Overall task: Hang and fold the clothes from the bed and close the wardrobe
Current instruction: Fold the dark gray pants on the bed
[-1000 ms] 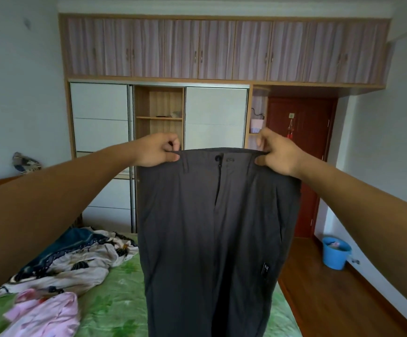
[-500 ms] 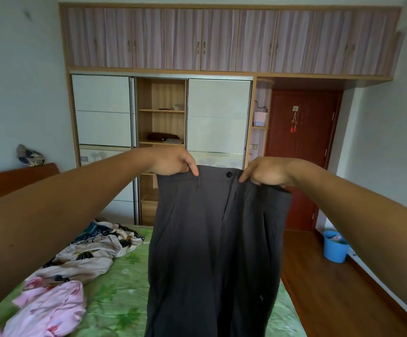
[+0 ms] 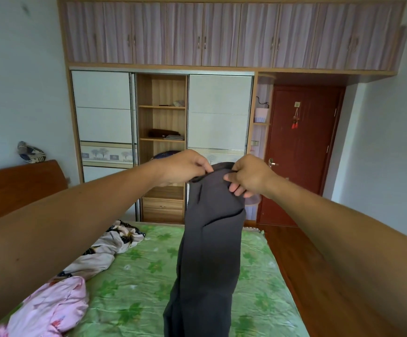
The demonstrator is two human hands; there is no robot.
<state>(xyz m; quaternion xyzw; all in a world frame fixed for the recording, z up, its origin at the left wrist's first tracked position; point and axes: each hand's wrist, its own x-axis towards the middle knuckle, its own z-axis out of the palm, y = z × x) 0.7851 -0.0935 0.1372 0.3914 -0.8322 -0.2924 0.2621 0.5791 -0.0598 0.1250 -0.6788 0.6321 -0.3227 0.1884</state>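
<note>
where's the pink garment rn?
Head view, bottom left: the pink garment lies crumpled on the green bed sheet, beside the beige patterned clothes, left of the held grey trousers.

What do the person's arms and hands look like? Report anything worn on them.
Nothing is worn. The left arm and right arm are bare along all that shows, with no sleeve edge in view. The left hand and right hand have no gloves, and no ring, watch or bracelet shows on the visible sides.
</note>
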